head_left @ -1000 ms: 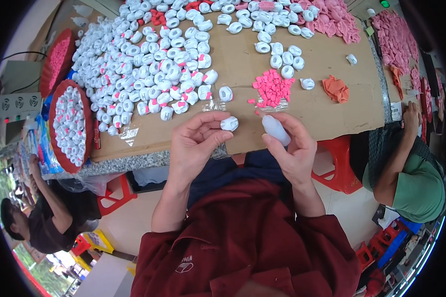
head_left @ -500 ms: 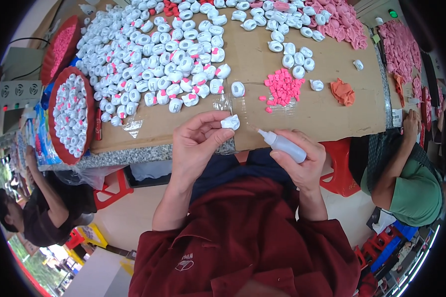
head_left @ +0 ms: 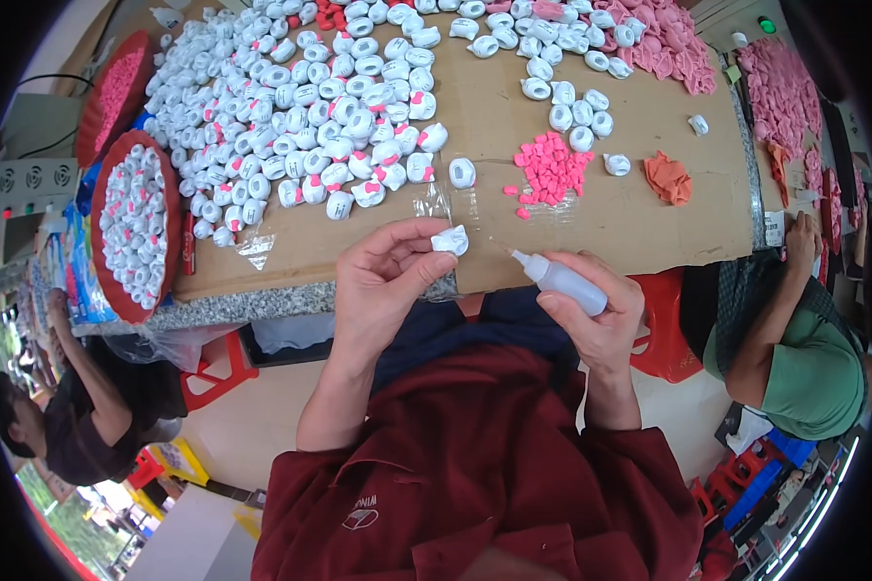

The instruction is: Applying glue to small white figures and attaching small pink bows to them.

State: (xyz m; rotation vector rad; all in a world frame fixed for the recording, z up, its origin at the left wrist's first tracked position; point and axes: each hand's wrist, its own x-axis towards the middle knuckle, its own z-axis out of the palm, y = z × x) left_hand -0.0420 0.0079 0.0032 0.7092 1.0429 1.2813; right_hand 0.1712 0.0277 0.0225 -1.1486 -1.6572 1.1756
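Observation:
Between the thumb and fingers of my left hand (head_left: 388,266) is a small white cat-head piece (head_left: 450,240), held over the table's near edge. My right hand (head_left: 601,315) is wrapped round a translucent squeeze bottle (head_left: 570,284) with a narrow nozzle. The nozzle points up and left toward the white piece, apart from it. Beyond my hands lies a heap of small pink bow-like bits (head_left: 552,167). A single white piece (head_left: 462,173) rests left of that heap, and another white piece (head_left: 617,165) rests to its right.
Many white pieces (head_left: 310,126), some with pink bows, cover the cardboard (head_left: 513,247) at the left. Red trays (head_left: 107,281) stand at the far left. A crumpled orange scrap (head_left: 669,179) and soft pink parts (head_left: 669,48) lie rightward. A person in green (head_left: 814,373) sits at the right.
My right hand and the bottle have shifted a little to the right, away from the white piece. My left hand keeps its hold, almost still.

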